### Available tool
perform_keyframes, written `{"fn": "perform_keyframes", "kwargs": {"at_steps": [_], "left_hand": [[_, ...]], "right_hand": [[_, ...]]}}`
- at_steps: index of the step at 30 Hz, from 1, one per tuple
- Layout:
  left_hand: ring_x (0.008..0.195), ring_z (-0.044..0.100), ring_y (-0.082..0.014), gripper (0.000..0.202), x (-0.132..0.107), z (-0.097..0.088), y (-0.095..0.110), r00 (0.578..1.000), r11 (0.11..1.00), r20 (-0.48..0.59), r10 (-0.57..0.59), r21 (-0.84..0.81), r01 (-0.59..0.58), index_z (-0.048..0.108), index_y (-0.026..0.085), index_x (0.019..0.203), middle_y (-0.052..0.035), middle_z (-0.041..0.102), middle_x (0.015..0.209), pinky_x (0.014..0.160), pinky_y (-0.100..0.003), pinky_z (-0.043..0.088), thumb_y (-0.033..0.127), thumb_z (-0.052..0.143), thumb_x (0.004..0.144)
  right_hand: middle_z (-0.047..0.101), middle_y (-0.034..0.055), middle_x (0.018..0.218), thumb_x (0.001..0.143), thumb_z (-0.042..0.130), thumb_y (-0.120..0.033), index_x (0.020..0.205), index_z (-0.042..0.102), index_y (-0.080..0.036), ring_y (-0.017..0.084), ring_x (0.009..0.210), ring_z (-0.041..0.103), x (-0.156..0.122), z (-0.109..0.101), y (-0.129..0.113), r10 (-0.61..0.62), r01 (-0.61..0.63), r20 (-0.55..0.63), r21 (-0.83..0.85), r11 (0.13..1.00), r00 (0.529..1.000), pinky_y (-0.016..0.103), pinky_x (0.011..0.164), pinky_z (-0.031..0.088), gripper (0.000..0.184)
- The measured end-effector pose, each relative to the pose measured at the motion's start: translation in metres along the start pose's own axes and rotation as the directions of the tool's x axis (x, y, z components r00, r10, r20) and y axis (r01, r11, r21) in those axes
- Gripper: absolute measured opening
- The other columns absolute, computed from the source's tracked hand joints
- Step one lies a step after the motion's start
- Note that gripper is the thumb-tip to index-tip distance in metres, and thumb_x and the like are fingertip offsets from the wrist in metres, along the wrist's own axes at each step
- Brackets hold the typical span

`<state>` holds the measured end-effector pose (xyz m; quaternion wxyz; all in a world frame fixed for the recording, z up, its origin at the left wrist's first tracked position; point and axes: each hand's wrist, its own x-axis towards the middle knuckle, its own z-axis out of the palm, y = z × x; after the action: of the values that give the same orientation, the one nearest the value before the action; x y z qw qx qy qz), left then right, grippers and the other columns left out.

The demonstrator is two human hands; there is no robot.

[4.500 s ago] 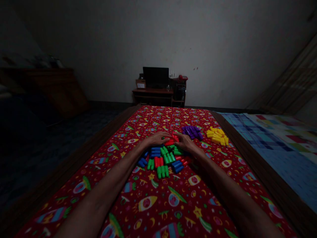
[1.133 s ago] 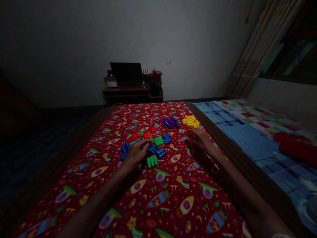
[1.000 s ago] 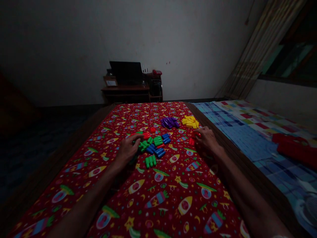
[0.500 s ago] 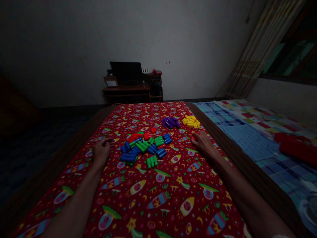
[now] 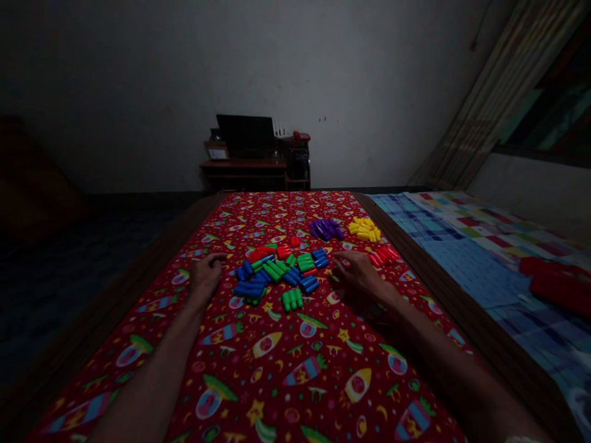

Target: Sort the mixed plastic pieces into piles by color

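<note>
A mixed heap of blue, green and red plastic blocks (image 5: 277, 274) lies on the red patterned cloth (image 5: 295, 369). My left hand (image 5: 205, 277) rests on the cloth just left of the heap, fingers loosely curled, holding nothing. My right hand (image 5: 357, 274) lies open just right of the heap, fingers spread toward it. A small group of red blocks (image 5: 383, 255) sits beyond my right hand. Farther back lie a purple pile (image 5: 325, 229) and a yellow pile (image 5: 364, 229).
The cloth covers a mattress with a dark wooden edge (image 5: 443, 271) on the right. Beside it lies a blue checked mattress (image 5: 484, 258) with a red object (image 5: 554, 280). A desk with a monitor (image 5: 249, 154) stands at the far wall. A curtain (image 5: 489, 111) hangs at right.
My right hand left red blocks near the right edge and moved left to the heap. My left hand drew away from the heap's left side and shifted slightly.
</note>
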<state>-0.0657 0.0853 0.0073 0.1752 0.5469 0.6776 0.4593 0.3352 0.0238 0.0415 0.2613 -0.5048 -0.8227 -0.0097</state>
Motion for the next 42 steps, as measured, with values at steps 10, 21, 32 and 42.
{"fn": "perform_keyframes", "kwargs": {"at_steps": [10, 21, 32, 42], "left_hand": [[0.080, 0.070, -0.0227, 0.026, 0.000, -0.003, 0.001, 1.000, 1.000, 0.006, 0.013, -0.018, -0.013, 0.068, 0.020, 0.079, -0.0047, 0.073, 0.079, 0.071, -0.029, 0.057, 0.024, 0.044, 0.068], [0.079, 0.070, -0.0227, 0.026, 0.003, -0.002, -0.005, 0.999, 0.999, -0.006, 0.035, 0.034, -0.034, 0.068, 0.020, 0.080, -0.0044, 0.073, 0.077, 0.072, -0.030, 0.056, 0.025, 0.045, 0.068], [0.081, 0.070, -0.0223, 0.026, 0.007, 0.000, -0.009, 1.000, 1.000, 0.012, -0.016, 0.004, 0.016, 0.067, 0.020, 0.081, -0.0048, 0.073, 0.082, 0.074, -0.030, 0.056, 0.024, 0.044, 0.068], [0.082, 0.070, -0.0228, 0.027, -0.002, -0.004, 0.007, 0.999, 0.999, 0.018, -0.038, -0.007, 0.038, 0.068, 0.018, 0.079, -0.0068, 0.074, 0.084, 0.077, -0.032, 0.056, 0.021, 0.044, 0.068]], "right_hand": [[0.069, 0.0091, 0.102, 0.091, 0.054, -0.020, 0.107, 0.067, -0.020, 0.020, 0.099, 0.060, 0.031, 0.043, -0.042, -0.174, 0.177, 0.220, 0.004, 0.984, 0.960, 0.027, 0.081, 0.044, 0.021], [0.071, 0.0143, 0.109, 0.079, 0.058, -0.010, 0.110, 0.071, -0.018, 0.025, 0.099, 0.064, 0.006, -0.047, 0.077, 0.328, -0.299, 0.059, -0.288, 0.910, 0.943, 0.031, 0.082, 0.047, 0.034], [0.074, 0.0130, 0.090, 0.094, 0.045, -0.025, 0.097, 0.075, -0.013, 0.021, 0.081, 0.068, 0.020, -0.045, 0.054, 0.282, -0.282, -0.023, -0.139, 0.949, 0.959, 0.026, 0.069, 0.043, 0.032], [0.069, 0.0157, 0.109, 0.088, 0.055, -0.014, 0.114, 0.066, -0.010, 0.021, 0.099, 0.063, 0.127, 0.052, -0.047, -0.038, 0.041, 0.279, -0.007, 0.999, 0.960, 0.025, 0.080, 0.043, 0.028]]}}
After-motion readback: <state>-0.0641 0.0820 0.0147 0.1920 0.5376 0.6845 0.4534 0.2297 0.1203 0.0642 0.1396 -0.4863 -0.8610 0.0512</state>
